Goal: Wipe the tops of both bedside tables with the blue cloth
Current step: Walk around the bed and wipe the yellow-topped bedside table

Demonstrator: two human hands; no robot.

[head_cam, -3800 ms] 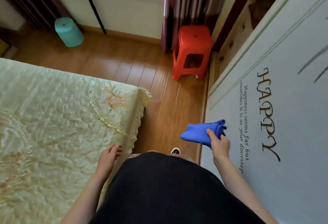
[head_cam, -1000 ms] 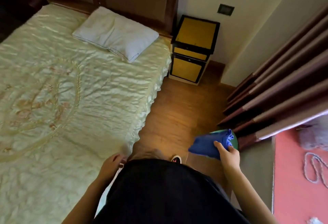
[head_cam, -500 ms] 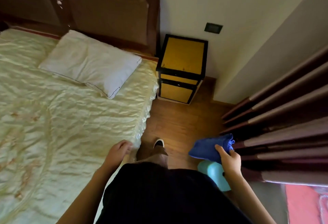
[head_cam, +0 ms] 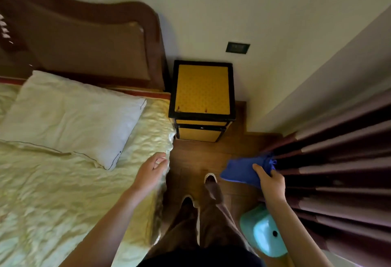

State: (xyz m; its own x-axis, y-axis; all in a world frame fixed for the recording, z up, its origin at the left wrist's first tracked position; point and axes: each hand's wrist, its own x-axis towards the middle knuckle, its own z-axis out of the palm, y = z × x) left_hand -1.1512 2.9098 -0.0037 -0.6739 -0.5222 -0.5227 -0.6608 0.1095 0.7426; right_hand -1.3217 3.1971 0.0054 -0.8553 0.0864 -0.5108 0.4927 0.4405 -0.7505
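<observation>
head view: we approach the bedside table (head_cam: 202,89), its worktop unwiped. our right hand (head_cam: 271,184) fingers grip the cloth (head_cam: 241,171) above the floor; left hand (head_cam: 151,171) loose, empty. next, reach forward and press cloth down.

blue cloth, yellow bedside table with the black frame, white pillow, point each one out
blue cloth (head_cam: 241,171), head view, on its flat folded middle
yellow bedside table (head_cam: 202,89), head view, on its top panel
white pillow (head_cam: 72,114), head view, on its centre

Dim, soft-focused, strongly bowed wide-angle edges
</observation>
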